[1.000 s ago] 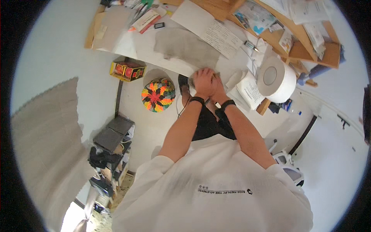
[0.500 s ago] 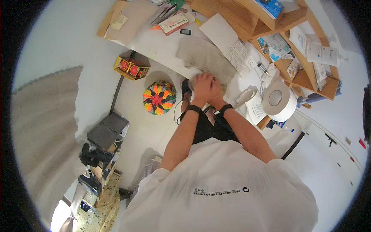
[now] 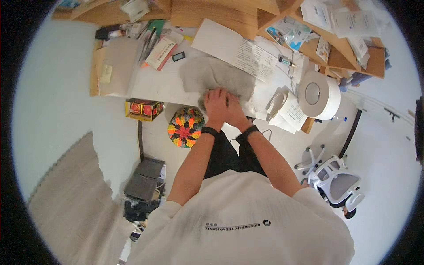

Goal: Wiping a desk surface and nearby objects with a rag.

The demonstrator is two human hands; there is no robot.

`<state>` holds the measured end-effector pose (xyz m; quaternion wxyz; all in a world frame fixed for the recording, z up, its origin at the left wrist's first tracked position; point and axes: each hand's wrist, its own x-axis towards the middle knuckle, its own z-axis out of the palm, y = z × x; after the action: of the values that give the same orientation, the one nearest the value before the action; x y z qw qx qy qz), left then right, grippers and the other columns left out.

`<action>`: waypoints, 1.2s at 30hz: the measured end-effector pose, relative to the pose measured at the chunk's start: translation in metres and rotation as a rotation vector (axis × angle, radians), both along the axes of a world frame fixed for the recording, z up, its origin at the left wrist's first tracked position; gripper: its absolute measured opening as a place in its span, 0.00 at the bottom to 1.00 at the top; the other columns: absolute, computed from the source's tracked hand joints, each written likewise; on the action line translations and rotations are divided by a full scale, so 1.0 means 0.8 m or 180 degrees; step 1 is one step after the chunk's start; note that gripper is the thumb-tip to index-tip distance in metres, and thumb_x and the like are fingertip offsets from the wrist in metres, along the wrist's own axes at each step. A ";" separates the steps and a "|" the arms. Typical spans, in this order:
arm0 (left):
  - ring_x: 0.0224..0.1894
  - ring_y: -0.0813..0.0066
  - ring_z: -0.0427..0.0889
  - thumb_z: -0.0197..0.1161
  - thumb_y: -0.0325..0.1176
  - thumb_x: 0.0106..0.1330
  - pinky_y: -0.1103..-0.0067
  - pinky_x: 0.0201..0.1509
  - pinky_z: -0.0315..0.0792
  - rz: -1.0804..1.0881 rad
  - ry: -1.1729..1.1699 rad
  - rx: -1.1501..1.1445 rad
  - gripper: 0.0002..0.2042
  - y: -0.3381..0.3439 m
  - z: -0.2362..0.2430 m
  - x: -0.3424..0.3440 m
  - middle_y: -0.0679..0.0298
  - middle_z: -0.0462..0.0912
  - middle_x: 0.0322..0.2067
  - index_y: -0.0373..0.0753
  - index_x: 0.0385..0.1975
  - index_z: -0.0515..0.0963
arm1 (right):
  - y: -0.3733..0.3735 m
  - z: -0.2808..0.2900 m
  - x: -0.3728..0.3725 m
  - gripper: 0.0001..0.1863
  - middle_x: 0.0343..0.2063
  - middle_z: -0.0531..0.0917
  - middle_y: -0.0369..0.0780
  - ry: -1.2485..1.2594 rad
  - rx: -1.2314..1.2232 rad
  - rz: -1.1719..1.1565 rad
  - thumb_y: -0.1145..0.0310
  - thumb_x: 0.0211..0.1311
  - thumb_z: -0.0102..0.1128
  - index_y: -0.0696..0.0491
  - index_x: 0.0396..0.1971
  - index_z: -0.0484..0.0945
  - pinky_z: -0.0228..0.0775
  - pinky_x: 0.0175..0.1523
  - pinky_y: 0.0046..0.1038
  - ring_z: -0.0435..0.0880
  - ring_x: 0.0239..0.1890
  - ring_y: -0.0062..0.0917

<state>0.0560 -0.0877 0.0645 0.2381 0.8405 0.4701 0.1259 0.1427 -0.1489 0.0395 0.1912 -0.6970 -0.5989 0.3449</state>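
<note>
LEFT HAND (image 3: 216,105): fingers together, slightly bent; grip could not be determined | RIGHT HAND (image 3: 236,115): adjoined the other, fingertips obscured; opening and grip could not be determined | GREY CLOTH (image 3: 212,73): lay on counter (image 3: 154,84), near edge at both hands | WHITE PAPERS (image 3: 223,40): lay just beyond cloth

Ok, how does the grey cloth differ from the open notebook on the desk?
The grey cloth is rumpled; the open notebook lies flatter. The cloth is plain, while the notebook is white and partly covered in writing. The hands are at the cloth's near edge, clear of the notebook. Both lie on the white desk.
</note>
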 end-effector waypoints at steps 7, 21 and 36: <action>0.48 0.57 0.75 0.56 0.41 0.57 0.60 0.55 0.64 -0.0215 0.0201 -0.0507 0.15 0.017 -0.009 0.026 0.56 0.79 0.40 0.37 0.38 0.76 | -0.059 0.096 0.091 0.31 0.51 0.73 0.50 0.0570 0.0552 -0.0929 0.68 0.46 0.67 0.56 0.53 0.69 0.60 0.62 0.40 0.70 0.57 0.44; 0.47 0.59 0.73 0.54 0.40 0.54 0.61 0.52 0.63 -0.0340 0.1266 -0.0221 0.14 0.022 -0.028 0.050 0.59 0.78 0.39 0.39 0.36 0.75 | 0.048 0.028 0.140 0.25 0.42 0.78 0.49 0.1083 0.0425 -0.4303 0.68 0.58 0.65 0.60 0.51 0.65 0.73 0.38 0.24 0.79 0.35 0.26; 0.42 0.59 0.73 0.57 0.41 0.46 0.60 0.48 0.62 -0.0796 0.0951 0.0068 0.14 0.027 -0.037 0.033 0.60 0.77 0.36 0.40 0.31 0.75 | -0.005 0.046 0.189 0.08 0.29 0.83 0.44 0.0117 0.0480 -0.3795 0.74 0.60 0.62 0.60 0.27 0.72 0.76 0.36 0.28 0.81 0.29 0.23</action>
<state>0.0820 -0.0661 0.0348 0.1706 0.9042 0.3907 -0.0259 0.2940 -0.1530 0.0760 0.4109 -0.8912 -0.1242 0.1468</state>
